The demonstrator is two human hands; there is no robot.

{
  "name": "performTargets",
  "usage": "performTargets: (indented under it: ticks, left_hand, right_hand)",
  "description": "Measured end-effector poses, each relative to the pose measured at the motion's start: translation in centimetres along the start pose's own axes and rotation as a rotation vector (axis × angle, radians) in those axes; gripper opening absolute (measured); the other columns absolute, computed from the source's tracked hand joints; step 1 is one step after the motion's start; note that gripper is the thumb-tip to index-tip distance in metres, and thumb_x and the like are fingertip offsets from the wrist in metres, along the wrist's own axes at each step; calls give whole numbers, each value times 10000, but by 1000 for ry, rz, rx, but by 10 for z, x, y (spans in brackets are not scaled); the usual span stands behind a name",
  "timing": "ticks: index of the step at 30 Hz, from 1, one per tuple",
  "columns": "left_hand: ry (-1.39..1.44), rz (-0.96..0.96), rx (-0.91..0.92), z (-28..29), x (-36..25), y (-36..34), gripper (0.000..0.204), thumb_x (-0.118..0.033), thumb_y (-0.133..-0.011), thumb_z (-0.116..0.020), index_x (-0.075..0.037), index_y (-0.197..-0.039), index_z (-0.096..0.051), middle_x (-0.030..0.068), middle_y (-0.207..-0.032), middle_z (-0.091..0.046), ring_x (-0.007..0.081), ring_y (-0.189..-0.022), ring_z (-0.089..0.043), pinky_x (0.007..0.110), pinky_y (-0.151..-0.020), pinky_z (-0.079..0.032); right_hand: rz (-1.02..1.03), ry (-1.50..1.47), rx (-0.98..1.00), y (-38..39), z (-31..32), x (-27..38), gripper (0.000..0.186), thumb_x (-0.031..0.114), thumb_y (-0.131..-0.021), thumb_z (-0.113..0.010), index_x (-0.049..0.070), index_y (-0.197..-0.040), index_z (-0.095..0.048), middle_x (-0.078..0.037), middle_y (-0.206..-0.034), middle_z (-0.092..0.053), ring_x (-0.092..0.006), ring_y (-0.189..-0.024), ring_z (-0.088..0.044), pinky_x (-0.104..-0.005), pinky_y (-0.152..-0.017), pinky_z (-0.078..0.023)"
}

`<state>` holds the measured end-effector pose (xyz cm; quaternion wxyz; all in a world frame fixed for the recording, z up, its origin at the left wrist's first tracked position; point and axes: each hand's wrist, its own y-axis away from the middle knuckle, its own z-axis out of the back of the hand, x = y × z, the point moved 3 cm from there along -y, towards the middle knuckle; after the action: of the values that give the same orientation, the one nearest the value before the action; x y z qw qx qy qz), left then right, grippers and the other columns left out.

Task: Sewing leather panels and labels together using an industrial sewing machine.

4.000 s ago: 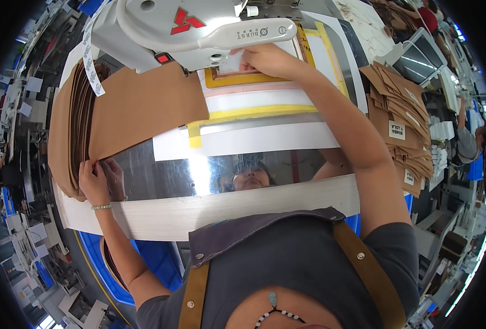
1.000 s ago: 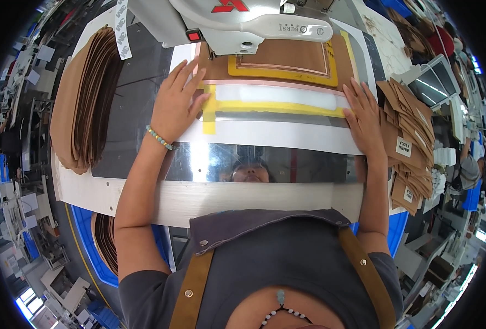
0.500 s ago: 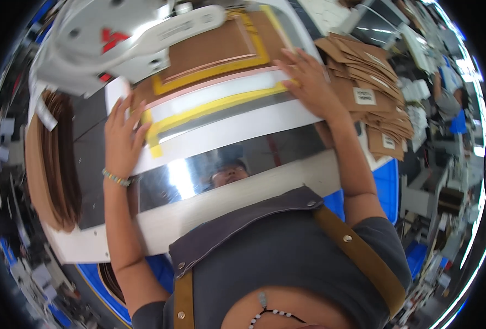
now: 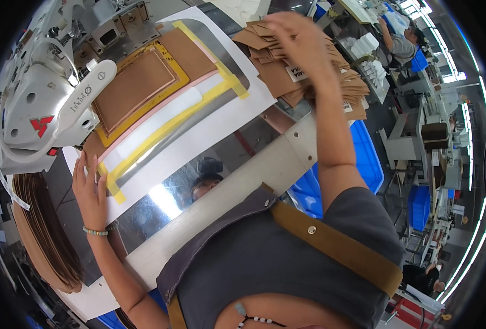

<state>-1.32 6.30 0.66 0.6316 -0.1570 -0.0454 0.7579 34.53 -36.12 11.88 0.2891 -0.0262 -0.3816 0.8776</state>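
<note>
My left hand point(image 4: 91, 189) lies with its fingers stretched at the left end of a white template sheet point(image 4: 199, 134) edged with yellow tape, near the sewing machine. Nothing shows in its grip. A brown flat panel point(image 4: 196, 52) lies on the template, with a yellow frame point(image 4: 181, 77) around a smaller brown rectangle. My right hand point(image 4: 303, 46) is over a heap of brown flat pieces point(image 4: 273, 77) with white labels, to the right of the template. Motion blurs its fingers, and whether they touch a piece is unclear.
A white sewing machine head point(image 4: 32, 109) stands at the far left. Below it is a stack of long brown pieces point(image 4: 43, 236). A shiny metal plate point(image 4: 199, 178) runs along the table's front. Blue bins point(image 4: 363, 159) sit below the table's right side. Other people work farther right.
My right hand has left the template's right end and moved over the brown heap. My left hand stays at the template's left end. The whole view has turned toward the right.
</note>
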Motion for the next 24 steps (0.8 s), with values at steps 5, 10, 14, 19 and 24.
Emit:
performTargets:
  ticks: [5, 10, 14, 19, 24]
  left_hand:
    - [14, -22, -1, 0, 0, -1, 474, -198, -1051, -604, -121, -1518, -610, 143, -1659, -470, 381, -1534, -414, 496, -1251, -318]
    - [16, -37, -21, 1, 0, -1, 492, -194, -1056, -597, -123, -1543, -584, 140, -1662, -468, 382, -1538, -410, 493, -1255, -322]
    - [3, -34, 1, 0, 1, 0, 493, -206, -1061, -595, -130, -1548, -580, 129, -1666, -466, 381, -1541, -407, 491, -1256, -325]
    - [-2, -27, -28, -1, 3, 1, 483, -224, -1072, -584, -145, -1548, -584, 115, -1669, -466, 372, -1549, -398, 497, -1261, -314]
    - [-21, -19, 7, -3, 4, 2, 479, -228, -1075, -580, -146, -1547, -585, 115, -1670, -464, 374, -1551, -395, 496, -1264, -309]
  right_hand:
    - [-390, 43, 420, 16, 73, -38, 243, 288, -974, -718, 86, -1074, -809, -93, -1109, -776, -301, -992, -726, -423, -891, -565]
    - [-387, 369, 617, 77, 41, -21, 281, 212, -956, -707, 93, -1204, -764, -150, -1057, -776, -341, -987, -729, -420, -882, -560]
    - [-408, 364, 514, 86, 30, -31, 256, 220, -975, -673, 80, -1188, -705, -169, -1044, -748, -389, -990, -698, -480, -849, -529]
    - [-334, 369, 666, 64, 44, -38, 154, 176, -967, -690, 51, -1056, -676, -134, -979, -715, -334, -911, -692, -445, -772, -507]
    - [-317, -655, 331, 19, 73, -17, 132, 76, -976, -655, 60, -1074, -744, -31, -1030, -679, -176, -981, -663, -331, -864, -517]
